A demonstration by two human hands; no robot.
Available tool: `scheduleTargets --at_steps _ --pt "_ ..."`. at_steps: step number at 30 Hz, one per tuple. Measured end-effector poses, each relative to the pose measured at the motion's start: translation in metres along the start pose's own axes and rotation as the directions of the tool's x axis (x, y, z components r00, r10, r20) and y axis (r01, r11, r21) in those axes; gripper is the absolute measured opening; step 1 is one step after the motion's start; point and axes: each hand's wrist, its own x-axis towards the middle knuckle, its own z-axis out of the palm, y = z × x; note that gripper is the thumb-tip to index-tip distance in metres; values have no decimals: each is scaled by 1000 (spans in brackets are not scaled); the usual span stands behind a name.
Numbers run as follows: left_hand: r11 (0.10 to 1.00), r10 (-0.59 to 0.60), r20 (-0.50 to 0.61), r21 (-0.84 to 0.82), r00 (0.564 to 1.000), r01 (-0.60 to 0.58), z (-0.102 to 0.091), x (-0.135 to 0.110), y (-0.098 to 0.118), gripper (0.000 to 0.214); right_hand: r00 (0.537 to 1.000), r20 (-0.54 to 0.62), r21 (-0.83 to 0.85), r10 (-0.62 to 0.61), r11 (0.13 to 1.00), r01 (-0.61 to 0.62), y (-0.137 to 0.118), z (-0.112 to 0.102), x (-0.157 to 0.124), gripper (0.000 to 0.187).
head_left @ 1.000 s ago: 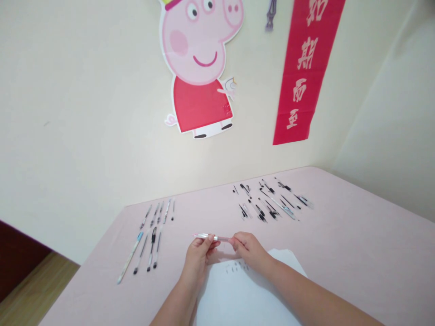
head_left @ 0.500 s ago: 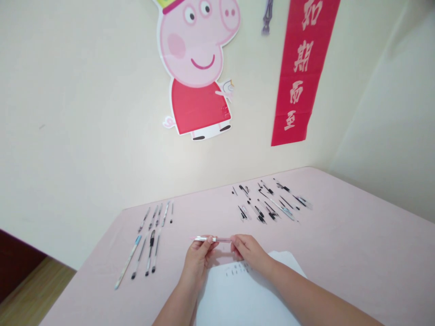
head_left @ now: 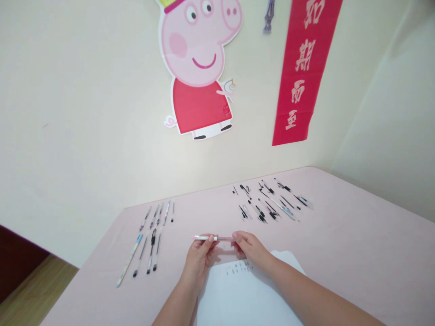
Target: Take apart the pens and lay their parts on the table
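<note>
Both my hands hold one slim pink pen [head_left: 220, 238] level above the pink table [head_left: 356, 244]. My left hand [head_left: 200, 256] pinches it near its left end, fingers closed. My right hand [head_left: 249, 248] grips its right end, fingers closed. Below the hands lies a white sheet of paper [head_left: 244, 299] with small dark marks near its top.
A row of several whole pens [head_left: 149, 240] lies to the left on the table. Several scattered pen parts [head_left: 270, 201] lie at the back right. The wall behind carries a cartoon pig cut-out [head_left: 199, 68] and a red banner [head_left: 302, 72]. The table's left edge drops to a wooden floor.
The hands and pen have stayed almost in place; only the view has shifted slightly. My fingers have adjusted a little on the pen.
</note>
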Motion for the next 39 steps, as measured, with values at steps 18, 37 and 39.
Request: scheduleTargets --at_steps 18,37,39 --pt "1000 -4 3 -23 1000 4 -2 3 -2 15 996 -51 -178 -71 982 61 -4 -4 0 53" --pt "998 -3 10 -60 1000 3 -5 6 -3 11 992 -71 -225 -109 970 90 -7 -2 1 19" --pt "998 -2 8 -66 1000 2 -5 6 -3 10 990 -84 -227 -111 970 90 -7 -2 1 16"
